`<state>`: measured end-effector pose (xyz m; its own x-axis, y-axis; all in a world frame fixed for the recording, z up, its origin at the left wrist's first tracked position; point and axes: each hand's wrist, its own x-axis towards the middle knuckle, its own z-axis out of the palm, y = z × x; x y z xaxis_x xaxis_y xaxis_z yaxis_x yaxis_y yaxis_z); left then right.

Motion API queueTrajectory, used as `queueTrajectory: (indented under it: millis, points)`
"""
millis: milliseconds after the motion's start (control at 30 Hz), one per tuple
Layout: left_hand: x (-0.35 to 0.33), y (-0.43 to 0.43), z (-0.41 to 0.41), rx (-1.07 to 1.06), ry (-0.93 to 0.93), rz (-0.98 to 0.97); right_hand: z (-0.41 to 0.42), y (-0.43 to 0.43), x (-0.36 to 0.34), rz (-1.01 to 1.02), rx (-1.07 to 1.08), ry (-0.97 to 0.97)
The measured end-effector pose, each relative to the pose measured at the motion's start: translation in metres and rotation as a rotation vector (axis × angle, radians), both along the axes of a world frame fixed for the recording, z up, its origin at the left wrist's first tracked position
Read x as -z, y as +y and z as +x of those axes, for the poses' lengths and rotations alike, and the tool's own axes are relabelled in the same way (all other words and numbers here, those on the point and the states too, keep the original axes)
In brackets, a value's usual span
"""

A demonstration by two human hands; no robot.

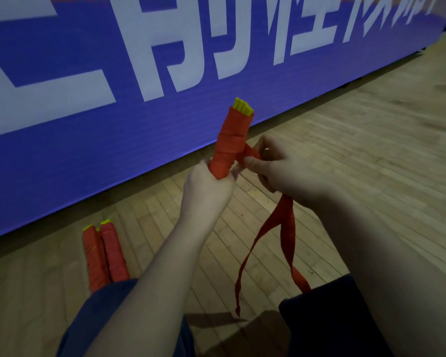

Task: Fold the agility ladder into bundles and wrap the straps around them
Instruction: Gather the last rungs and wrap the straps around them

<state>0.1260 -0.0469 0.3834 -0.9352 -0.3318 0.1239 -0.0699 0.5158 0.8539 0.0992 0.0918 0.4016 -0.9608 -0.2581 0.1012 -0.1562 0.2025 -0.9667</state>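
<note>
A bundle of yellow ladder rungs (231, 136) stands nearly upright in the air, wound in red strap, with yellow tips showing at its top. My left hand (206, 189) grips its lower end. My right hand (285, 169) pinches the red strap (273, 225) just right of the bundle; two loose strap tails hang from under that hand down toward my lap. On the floor at lower left, two wrapped bundles (104, 255) lie side by side, partly hidden by my left knee.
A wooden plank floor (358, 150) stretches to the right. A long blue banner (113, 124) with large white characters stands along the floor behind the bundle. My knees in dark shorts fill the bottom edge.
</note>
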Motion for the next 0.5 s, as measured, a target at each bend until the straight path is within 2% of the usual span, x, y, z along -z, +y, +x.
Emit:
queueTrajectory:
  millis: [133, 200, 333, 500]
  points:
    - [0.005, 0.001, -0.005, -0.03, 0.023, -0.115, 0.005, -0.01, -0.004, 0.05, 0.043, 0.082]
    - [0.007, 0.005, -0.005, -0.014, 0.021, -0.161, 0.009, -0.013, -0.004, -0.008, 0.03, 0.065]
    - [0.017, 0.012, -0.008, 0.057, 0.044, -0.306, 0.008, -0.016, -0.001, -0.183, 0.164, 0.052]
    - [-0.007, -0.007, -0.002, 0.415, 0.008, 0.152, -0.001, 0.007, -0.008, -0.46, -0.122, 0.022]
